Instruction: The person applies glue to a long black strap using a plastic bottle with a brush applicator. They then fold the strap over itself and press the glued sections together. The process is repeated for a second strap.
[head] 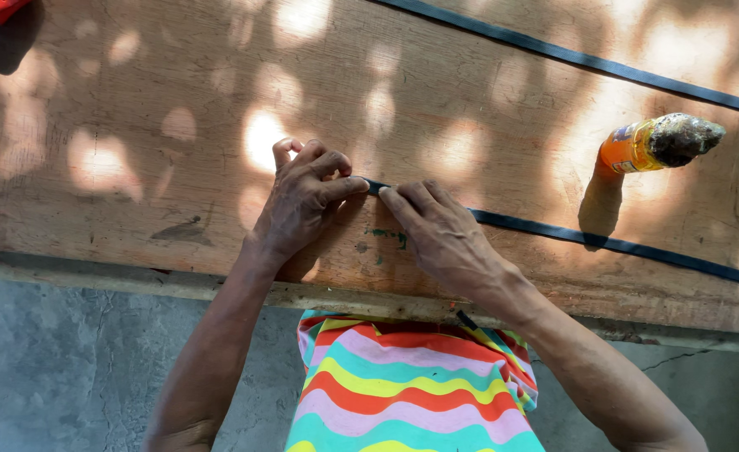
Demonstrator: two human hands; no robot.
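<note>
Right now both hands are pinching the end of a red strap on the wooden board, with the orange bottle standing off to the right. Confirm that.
Not quite: the strap is black, not red, as the head view shows. The left hand and right hand do meet at its end on the wooden board, and the orange bottle stands to the right.

A long, narrow, flat black rubber strip (604, 244) lies across the worn plywood board (135, 167), slanting down toward the right. Its near end is pinched between both hands' fingertips, pressed flat against the wood.
</note>
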